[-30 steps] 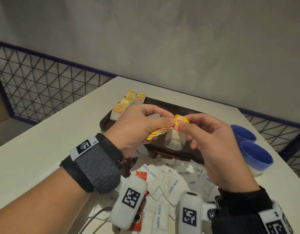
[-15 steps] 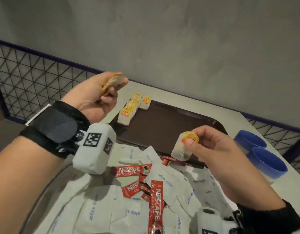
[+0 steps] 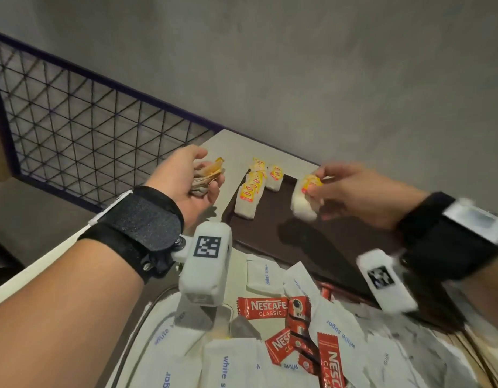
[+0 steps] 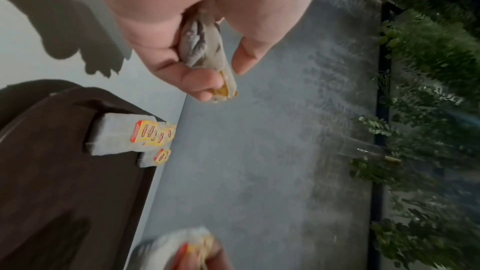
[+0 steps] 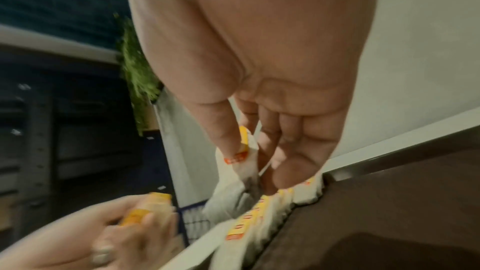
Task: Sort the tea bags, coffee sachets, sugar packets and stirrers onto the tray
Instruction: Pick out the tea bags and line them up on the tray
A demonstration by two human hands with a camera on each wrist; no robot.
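Note:
My right hand (image 3: 320, 183) pinches a tea bag (image 3: 303, 203) by its yellow tag, and the bag hangs above the dark brown tray (image 3: 326, 247), just right of the row of tea bags (image 3: 250, 191) lying at the tray's far left corner. In the right wrist view that tea bag (image 5: 239, 163) dangles from thumb and forefinger above the row (image 5: 259, 213). My left hand (image 3: 203, 177) is raised left of the tray over the table and grips a bunch of tea bags (image 3: 210, 175). The left wrist view shows these bags (image 4: 205, 52) squeezed between curled fingers and thumb.
Near me lies a loose pile of white sugar packets (image 3: 340, 331) and red Nescafe sachets (image 3: 267, 306) on the pale table (image 3: 233, 147). A wire mesh railing (image 3: 88, 130) runs along the left and a grey wall stands behind.
The hands parted a second ago, each taking tea bags. Since then my right hand has carried its tea bag farther over the tray toward the row; the left hand has lowered slightly toward the tray's corner.

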